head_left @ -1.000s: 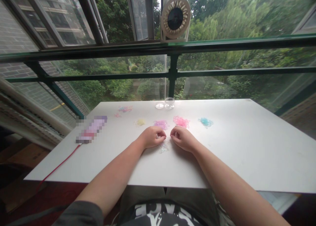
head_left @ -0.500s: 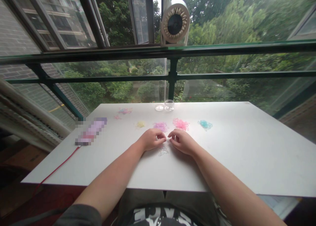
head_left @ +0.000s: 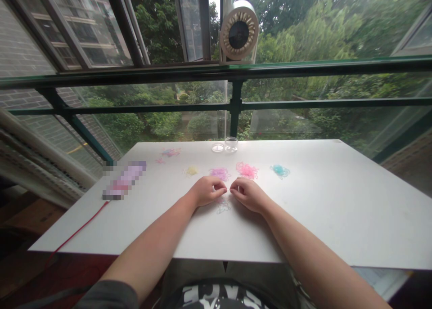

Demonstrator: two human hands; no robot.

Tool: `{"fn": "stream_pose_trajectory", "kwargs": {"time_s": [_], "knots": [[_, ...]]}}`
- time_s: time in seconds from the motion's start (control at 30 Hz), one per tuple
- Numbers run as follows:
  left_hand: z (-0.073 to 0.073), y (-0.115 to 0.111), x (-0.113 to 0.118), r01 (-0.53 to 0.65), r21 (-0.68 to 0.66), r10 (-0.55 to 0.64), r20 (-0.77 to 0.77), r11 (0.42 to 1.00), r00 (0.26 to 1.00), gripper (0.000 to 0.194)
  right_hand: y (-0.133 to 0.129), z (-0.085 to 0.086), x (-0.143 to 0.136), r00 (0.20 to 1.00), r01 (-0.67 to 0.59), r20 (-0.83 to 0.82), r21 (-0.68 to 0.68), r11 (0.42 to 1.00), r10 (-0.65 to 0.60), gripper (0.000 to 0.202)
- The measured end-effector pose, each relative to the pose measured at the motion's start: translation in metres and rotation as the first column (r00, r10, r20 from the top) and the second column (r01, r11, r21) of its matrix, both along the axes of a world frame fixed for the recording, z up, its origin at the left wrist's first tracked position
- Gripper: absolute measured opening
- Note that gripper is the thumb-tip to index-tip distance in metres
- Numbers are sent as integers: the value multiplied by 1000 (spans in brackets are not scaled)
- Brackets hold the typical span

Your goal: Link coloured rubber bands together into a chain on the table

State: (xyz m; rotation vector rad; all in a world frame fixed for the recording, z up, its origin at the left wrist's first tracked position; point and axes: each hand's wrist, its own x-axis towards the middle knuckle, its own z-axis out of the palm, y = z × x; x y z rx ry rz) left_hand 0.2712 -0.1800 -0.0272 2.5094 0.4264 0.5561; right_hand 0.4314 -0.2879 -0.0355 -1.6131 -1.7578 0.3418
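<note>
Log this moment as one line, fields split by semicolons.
left hand: curled; right hand: curled, close to left; held: too small to tell; nearer body: pale loops; beyond: purple pile, pink pile

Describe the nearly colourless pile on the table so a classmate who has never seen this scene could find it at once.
On the white table, find the left hand and right hand, nearly meeting. On the person's side of the gap between them lies the nearly colourless pile. Unlike the purple pile and pink pile beyond the hands, it shows only faint tints.
</note>
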Motion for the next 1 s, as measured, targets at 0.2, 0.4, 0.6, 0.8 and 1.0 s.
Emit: {"fn": "stream_pose_trajectory", "kwargs": {"time_s": [0.2, 0.4, 0.6, 0.8, 1.0], "knots": [[0, 3, -1, -7, 6, 7, 3, 1000, 1000, 16, 1, 0, 1, 1000, -1, 5, 14, 1000, 1, 8], [-1, 3, -2, -28, -7, 28, 5, 1000, 1000, 17, 0, -1, 1, 999, 3, -37, 14, 1000, -2, 7], [1, 1, -1, 25, -13, -25, -28, 1000, 999, 18, 0, -1, -1, 999, -6, -37, 8, 1000, 6, 8], [3, 2, -1, 28, -12, -29, -26, 1000, 999, 18, 1, 0, -2, 1000, -4, -28, 0, 1000, 4, 8], [1, 4, -1, 18, -10, -18, 2, 1000, 1000, 17, 1, 1, 0, 999, 13, -32, 5, 1000, -12, 7]]}}
